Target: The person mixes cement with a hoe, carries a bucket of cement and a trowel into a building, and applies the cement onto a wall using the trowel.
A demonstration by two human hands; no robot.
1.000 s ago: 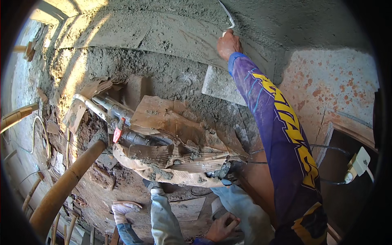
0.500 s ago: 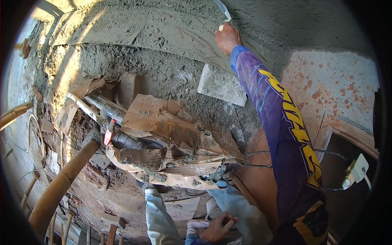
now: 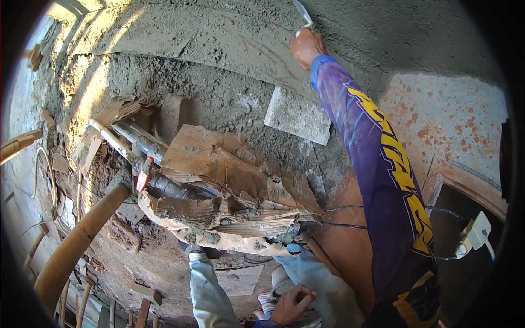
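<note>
I see R hand (image 3: 307, 48) w/ grip wrapped round trowel (image 3: 302, 12); L hand (image 3: 293, 305) curled, can't tell if pinching. Grey mortar (image 3: 404, 33) covers top; pale patch (image 3: 437, 117), R side, seems left.

The right sleeve (image 3: 358, 139), long and close-fitting, runs purple-blue near the wrist to dark violet lower right, dusted pale toward its blue cuff (image 3: 321, 66). Thin light-blue streaks mark it, bold yellow lettering (image 3: 395, 150) runs lengthwise, and a yellow-gold patch (image 3: 403, 299) sits near the bottom edge. The left sleeve (image 3: 263, 323) looks similarly blue-purple, though only a sliver shows. The trousers (image 3: 331, 295) are pale blue, creased and stained grey.
</note>
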